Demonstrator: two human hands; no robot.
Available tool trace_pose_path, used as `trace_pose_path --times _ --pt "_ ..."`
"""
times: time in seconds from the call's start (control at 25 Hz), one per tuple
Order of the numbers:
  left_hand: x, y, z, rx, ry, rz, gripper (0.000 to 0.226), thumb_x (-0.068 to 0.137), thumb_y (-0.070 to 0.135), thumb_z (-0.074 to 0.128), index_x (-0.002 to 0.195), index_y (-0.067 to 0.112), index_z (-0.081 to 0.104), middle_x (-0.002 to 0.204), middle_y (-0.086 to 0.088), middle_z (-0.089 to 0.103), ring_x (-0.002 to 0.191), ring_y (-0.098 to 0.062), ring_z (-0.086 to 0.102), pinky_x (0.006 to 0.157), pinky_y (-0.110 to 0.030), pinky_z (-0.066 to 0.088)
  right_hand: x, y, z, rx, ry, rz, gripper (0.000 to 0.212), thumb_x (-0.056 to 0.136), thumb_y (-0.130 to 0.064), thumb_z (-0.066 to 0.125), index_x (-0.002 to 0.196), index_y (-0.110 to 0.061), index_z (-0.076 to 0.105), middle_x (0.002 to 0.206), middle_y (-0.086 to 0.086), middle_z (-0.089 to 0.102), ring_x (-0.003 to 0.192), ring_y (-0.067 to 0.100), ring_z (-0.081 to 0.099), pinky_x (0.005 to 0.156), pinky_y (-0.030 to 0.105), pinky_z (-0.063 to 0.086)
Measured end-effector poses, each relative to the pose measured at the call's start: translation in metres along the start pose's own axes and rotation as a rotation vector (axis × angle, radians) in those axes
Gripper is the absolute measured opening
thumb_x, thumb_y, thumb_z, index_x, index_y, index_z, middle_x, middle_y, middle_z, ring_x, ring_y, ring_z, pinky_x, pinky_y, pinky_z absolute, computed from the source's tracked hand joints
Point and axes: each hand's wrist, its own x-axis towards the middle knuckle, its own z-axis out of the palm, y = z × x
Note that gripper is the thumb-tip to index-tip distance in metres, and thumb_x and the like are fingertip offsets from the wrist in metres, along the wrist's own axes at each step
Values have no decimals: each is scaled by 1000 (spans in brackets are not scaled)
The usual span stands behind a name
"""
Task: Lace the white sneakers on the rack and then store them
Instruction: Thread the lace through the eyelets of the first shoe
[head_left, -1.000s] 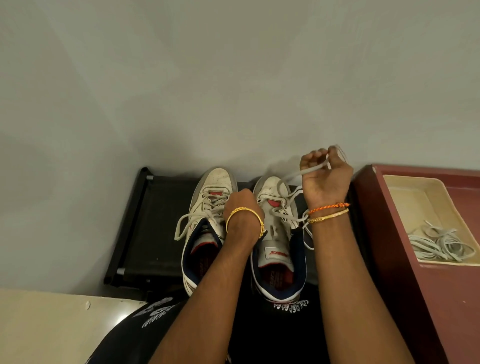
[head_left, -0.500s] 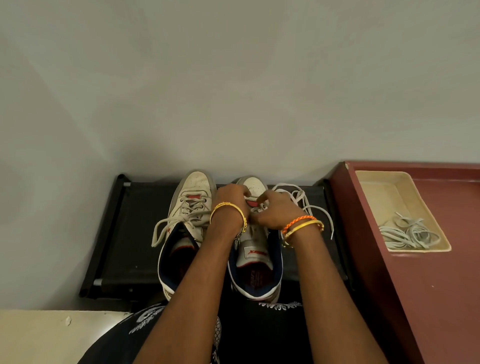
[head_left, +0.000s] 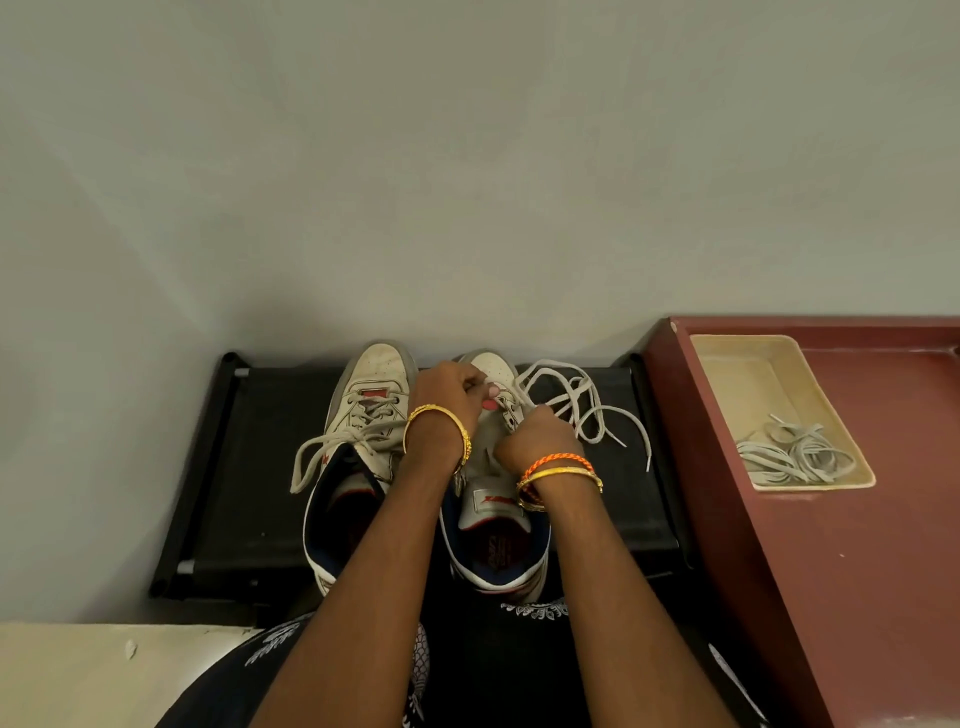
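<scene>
White sneakers stand side by side on the black rack (head_left: 249, 467), toes toward the grey wall (head_left: 467, 156). Taking the rack as the landmark, the left sneaker (head_left: 363, 415) sits near its middle with its lace already threaded through the eyelets and the two loose ends trailing off toward the rack's left half. The right sneaker (head_left: 493, 519) stands just beside it, touching or nearly so. Both hands work over the right sneaker's eyelet area. The left hand (head_left: 447, 395), with a gold bangle (head_left: 439, 431) at the wrist, is clenched with fingers curled at the toe end; what exactly it pinches is hidden. The right hand (head_left: 537, 436), wearing an orange thread band (head_left: 558, 462) and a second gold bangle, is closed on the white lace (head_left: 576, 405), whose slack lies in loops across the rack's right half. Off the rack's right end stands a maroon table (head_left: 857, 571) carrying a cream tray (head_left: 727, 364) with a heap of spare laces (head_left: 795, 457) in its near corner.
</scene>
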Motion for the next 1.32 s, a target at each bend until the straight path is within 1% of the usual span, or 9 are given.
trace_pose_path --times 0.28,0.48,0.6,0.68,0.8,0.92,1.08,1.24,1.32 --pt "7 20 -21 -720 2 -200 13 94 5 50 85 14 50 70 -1 63 70 -16 60 77 -36 50 13 10 -17 195 -193 21 23 86 -22 57 99 -3 60 87 8 59 74 20 56 56 22 42" --pt "4 39 -86 -1282 131 63 33 90 -9 42 107 18 51 102 -7 64 70 -16 60 67 -27 52 33 23 -24 545 -172 112 9 87 -18 56 83 -12 61 72 5 55 58 15 48 50 22 40" --pt "6 26 -96 -1054 272 30 50 87 -8 48 125 24 44 129 -8 54 100 -20 63 83 -32 51 38 19 -19 494 -97 -96 13 88 -12 63 100 -7 65 87 10 64 74 15 56 67 24 51" --pt "3 16 -85 -707 288 -34 73 84 -8 52 142 29 28 150 -13 27 135 -29 37 101 -30 41 43 13 -9 461 -41 -127 28 84 -15 70 109 -5 63 99 9 65 87 17 58 84 31 51" --pt "-4 6 -64 -174 343 253 89 75 -4 55 150 22 14 155 -20 -13 145 -30 -5 101 2 13 52 10 -2 435 104 -141 8 82 -9 69 89 -8 67 79 1 62 78 16 58 76 29 50" --pt "-3 3 -72 -119 608 323 80 73 5 53 147 13 25 156 -23 -1 145 -32 4 110 -6 7 65 18 -1 635 70 33 16 82 1 58 68 -7 60 69 12 60 64 24 58 77 46 55" --pt "-9 4 -89 92 1014 -14 66 72 21 49 137 19 39 147 -11 33 136 -26 29 107 -43 18 64 29 -9 611 263 -4 20 90 -3 51 71 -9 55 80 15 65 69 24 62 75 40 57" --pt "-10 -4 -92 299 522 -308 69 84 31 50 144 11 22 125 -15 55 118 -37 49 108 -53 14 54 20 -8 202 137 -470 25 84 7 55 96 -9 71 106 7 66 90 17 60 76 11 46" --pt "-20 5 -82 507 317 -396 75 86 40 54 144 8 19 131 -23 48 122 -42 43 108 -52 15 56 14 -5 -16 92 -514 32 83 8 57 105 -10 71 115 8 64 103 21 59 88 17 45"
